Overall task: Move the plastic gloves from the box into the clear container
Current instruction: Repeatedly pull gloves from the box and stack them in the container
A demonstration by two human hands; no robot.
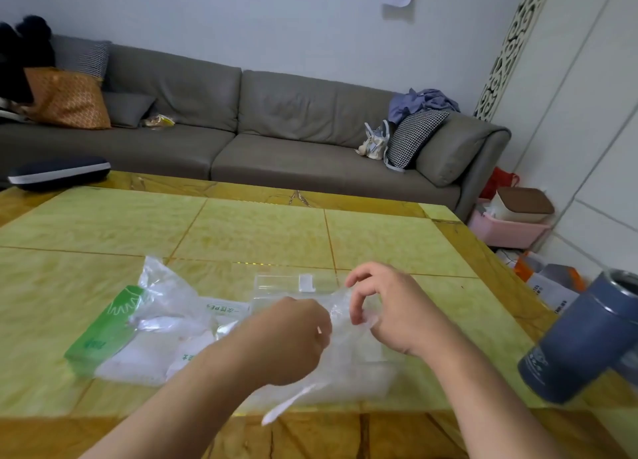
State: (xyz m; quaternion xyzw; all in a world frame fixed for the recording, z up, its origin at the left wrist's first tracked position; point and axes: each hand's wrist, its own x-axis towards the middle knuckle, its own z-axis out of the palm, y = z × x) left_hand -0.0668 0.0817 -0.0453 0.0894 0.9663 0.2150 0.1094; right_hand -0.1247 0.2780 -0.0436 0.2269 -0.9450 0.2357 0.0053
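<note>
Both hands, left hand (286, 338) and right hand (386, 310), pinch a plastic glove (341, 351) over the clear container (293, 286) on the counter (241, 227). The green box (103, 331) lies just left, more gloves spilling out; a grey tumbler (583, 338) stands at the right.

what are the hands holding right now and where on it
Both hands hold one clear plastic glove above the clear container. The left hand grips its near side; the right hand pinches its far edge.

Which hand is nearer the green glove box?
Left. The left hand is just right of the green glove box, pinching a plastic glove; the right hand holds it farther right.
</note>
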